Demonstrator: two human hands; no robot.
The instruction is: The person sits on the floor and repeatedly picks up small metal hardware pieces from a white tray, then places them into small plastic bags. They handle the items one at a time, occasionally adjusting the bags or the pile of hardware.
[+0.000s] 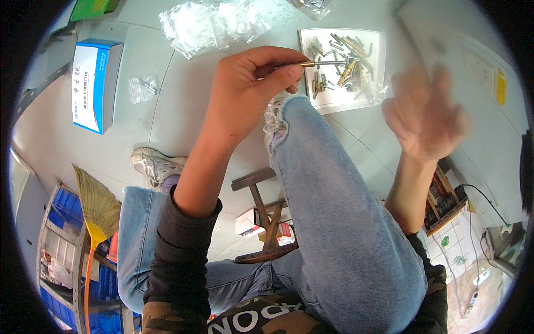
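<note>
My left hand (pixel 257 83) is closed, with thumb and forefinger pinching a thin metal rod (pixel 328 63), brass-coloured near the fingers and steel-grey beyond. The rod points right, over a white tray (pixel 334 107) on the floor. Loose brass and steel pins, screws and rods (pixel 342 69) lie scattered in the tray. A clear plastic bag (pixel 371 93) shows at the tray's right side. Close to it, my right hand (pixel 425 114) is raised and smeared by motion; whether it holds anything cannot be made out.
Clear plastic bags (pixel 211 25) lie at the top, and a small bag of metal parts (pixel 143 89) left of centre. A blue-and-white box (pixel 97 86) stands at the left. Lower left are a broom (pixel 97 209) and a rack (pixel 69 250); a wooden stool (pixel 270 222) is below me.
</note>
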